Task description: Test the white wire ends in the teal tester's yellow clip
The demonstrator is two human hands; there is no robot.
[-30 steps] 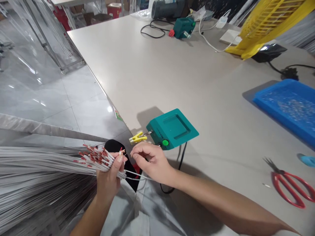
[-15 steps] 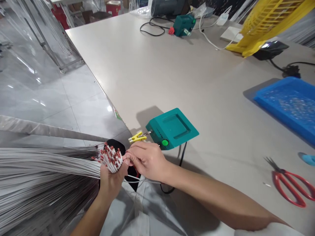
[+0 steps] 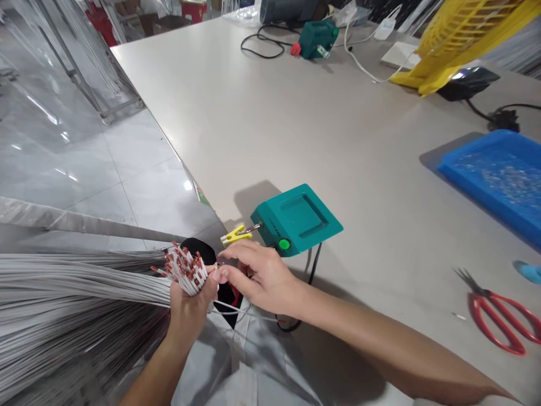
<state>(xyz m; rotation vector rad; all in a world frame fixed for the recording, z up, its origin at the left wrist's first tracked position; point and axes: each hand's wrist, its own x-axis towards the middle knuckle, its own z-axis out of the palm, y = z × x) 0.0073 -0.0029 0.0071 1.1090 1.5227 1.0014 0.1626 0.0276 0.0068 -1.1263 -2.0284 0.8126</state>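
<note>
My left hand (image 3: 191,309) is closed around a thick bundle of white wires (image 3: 192,276), whose red-brown tips fan upward above the fist. The tip of a single wire (image 3: 217,265) seems to show at the left thumb and fingertip, too small to make out well. Just right of it, my right hand (image 3: 266,277) has its thumb and index finger apart, with a dark gap between them. Below the right hand, loose white wires (image 3: 253,314) stretch rightward, one ending in red. A yellow clip (image 3: 235,235) on the green device (image 3: 291,217) sits just above my right fingers.
Long grey-white wires (image 3: 63,316) fill the lower left. On the table (image 3: 203,101) lie red-handled scissors (image 3: 494,316) and a blue tray (image 3: 494,180) at right. A yellow fan (image 3: 456,45), a second green device (image 3: 315,39) and cables are at the back.
My right thumb and index finger have parted from their pinch beside the left fingertips, the hand shifting slightly right. The left hand still grips the bundle, which has tilted slightly left.
</note>
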